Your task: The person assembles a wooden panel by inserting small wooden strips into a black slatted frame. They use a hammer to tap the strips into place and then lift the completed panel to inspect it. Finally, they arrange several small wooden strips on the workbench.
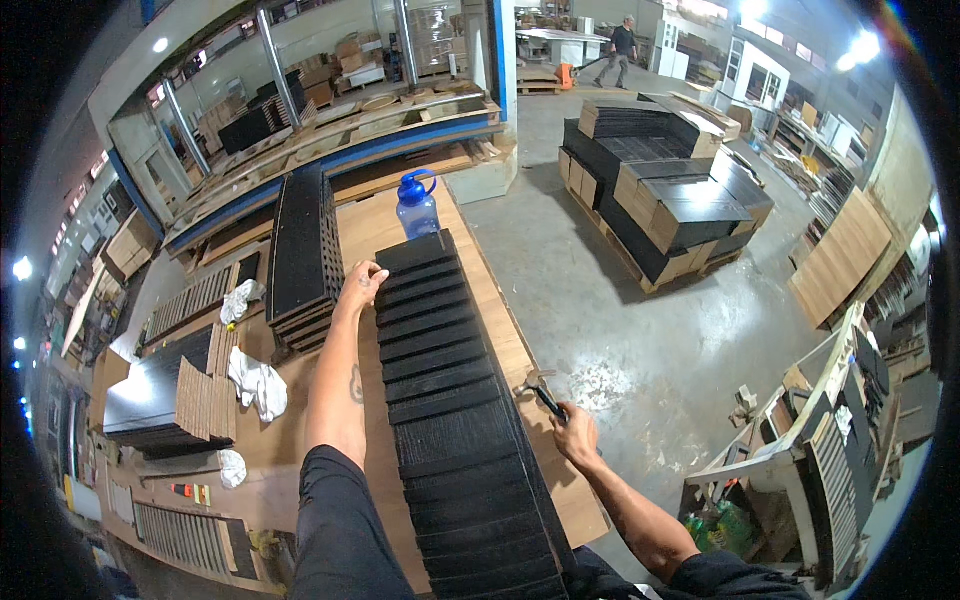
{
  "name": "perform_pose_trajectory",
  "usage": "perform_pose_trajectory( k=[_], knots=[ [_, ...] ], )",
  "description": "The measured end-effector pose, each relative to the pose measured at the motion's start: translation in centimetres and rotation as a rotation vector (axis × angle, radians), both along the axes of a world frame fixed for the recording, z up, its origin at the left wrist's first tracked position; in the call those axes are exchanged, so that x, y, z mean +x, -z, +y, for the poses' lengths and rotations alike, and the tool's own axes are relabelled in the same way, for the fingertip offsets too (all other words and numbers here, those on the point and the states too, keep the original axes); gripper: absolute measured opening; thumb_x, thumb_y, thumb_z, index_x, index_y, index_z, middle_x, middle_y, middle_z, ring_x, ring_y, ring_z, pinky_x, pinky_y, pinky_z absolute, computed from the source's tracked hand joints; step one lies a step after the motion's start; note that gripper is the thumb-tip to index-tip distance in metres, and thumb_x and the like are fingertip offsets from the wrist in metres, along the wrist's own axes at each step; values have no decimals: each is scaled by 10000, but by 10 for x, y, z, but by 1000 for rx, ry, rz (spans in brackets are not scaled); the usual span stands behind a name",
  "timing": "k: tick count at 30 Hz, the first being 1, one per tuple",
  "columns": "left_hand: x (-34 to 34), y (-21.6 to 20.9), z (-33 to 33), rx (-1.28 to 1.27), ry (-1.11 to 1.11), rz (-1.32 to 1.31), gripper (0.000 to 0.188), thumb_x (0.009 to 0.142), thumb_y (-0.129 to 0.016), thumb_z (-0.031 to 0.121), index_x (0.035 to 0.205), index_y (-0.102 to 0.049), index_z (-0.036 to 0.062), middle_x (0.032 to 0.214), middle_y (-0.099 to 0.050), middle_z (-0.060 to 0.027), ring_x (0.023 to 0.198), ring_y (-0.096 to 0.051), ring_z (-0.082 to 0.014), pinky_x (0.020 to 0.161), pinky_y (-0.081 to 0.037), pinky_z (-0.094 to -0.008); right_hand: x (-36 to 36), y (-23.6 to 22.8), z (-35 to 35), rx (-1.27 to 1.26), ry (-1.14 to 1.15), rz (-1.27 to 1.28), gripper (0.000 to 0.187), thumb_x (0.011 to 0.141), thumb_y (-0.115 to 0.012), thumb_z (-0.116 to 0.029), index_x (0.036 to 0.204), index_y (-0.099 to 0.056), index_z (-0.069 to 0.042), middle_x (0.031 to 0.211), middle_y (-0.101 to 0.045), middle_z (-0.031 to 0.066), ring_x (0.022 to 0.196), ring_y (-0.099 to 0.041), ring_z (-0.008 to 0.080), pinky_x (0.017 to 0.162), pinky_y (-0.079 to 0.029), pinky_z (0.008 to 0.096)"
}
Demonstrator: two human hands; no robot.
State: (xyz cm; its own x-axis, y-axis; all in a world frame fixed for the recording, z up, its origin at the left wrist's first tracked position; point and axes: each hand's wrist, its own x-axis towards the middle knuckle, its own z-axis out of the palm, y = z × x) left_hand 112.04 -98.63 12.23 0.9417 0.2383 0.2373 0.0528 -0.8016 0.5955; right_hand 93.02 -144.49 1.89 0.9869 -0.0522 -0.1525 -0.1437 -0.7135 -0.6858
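Note:
In front of me a long black slatted panel [450,438] lies lengthwise on a wooden worktable [375,217], its dark slats running crosswise. My left hand [366,284] is at the panel's far left edge, thumb and fingers pinched together; what they hold, if anything, is too small to make out. To the right of the panel, my right hand [576,436] is closed around the handle of a claw hammer [544,393]. The hammer's metal head is over the table's right edge, apart from the slats.
A blue-capped water bottle [417,208] stands beyond the panel. Stacked black boards [300,250] and white cloths [258,384] lie leftward. On the floor at right is a loaded pallet [660,190]. A person [622,50] walks far off by an orange pallet jack [566,76].

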Motion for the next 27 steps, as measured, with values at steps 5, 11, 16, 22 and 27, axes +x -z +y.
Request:
perform_pose_trajectory(
  k=[5, 11, 16, 22, 27],
  knots=[
    [-4, -3, -2, -66, -51, 85, 342, 931, -688, 327, 1083, -651, 23, 938, -693, -139, 866, -660, -268, 816, -509, -385, -32, 24, -4, -109, -102, -119, 342, 873, -678, -197, 1195, -628, -95, 1048, -640, 214, 988, -612, 427, 827, -498, 506],
    [-7, -16, -13, -251, -146, 169, 346, 891, -741, 308, 1091, -708, 27, 1025, -726, -124, 944, -667, -237, 856, -503, -370, -53, 50, -7, -128, -90, -134, 377, 874, -665, -168, 1228, -554, -101, 1063, -612, 211, 972, -613, 433, 810, -494, 516],
    [-6, -15, -12, -402, -189, 154, 296, 846, -799, 227, 1057, -720, 35, 975, -728, -99, 844, -660, -187, 659, -513, -346, -54, 46, -5, -127, -70, -119, 337, 896, -639, -173, 1209, -545, -90, 1051, -602, 210, 959, -606, 435, 796, -491, 522],
    [-1, -13, -9, -374, -92, 131, 271, 863, -754, 275, 1008, -675, 60, 926, -704, -96, 828, -654, -208, 713, -521, -368, -54, 52, -1, -248, -89, -142, 308, 918, -620, -208, 1178, -519, -77, 1042, -576, 198, 963, -601, 431, 764, -481, 548],
    [18, 5, -12, 230, 147, -78, 305, 934, -646, 254, 1202, -646, 108, 1177, -660, -190, 1129, -613, -353, 960, -484, -442, -48, 61, 6, -369, -129, -168, 205, 943, -521, -137, 1132, -500, -61, 1016, -562, 154, 960, -613, 386, 709, -525, 517]
  ],
)
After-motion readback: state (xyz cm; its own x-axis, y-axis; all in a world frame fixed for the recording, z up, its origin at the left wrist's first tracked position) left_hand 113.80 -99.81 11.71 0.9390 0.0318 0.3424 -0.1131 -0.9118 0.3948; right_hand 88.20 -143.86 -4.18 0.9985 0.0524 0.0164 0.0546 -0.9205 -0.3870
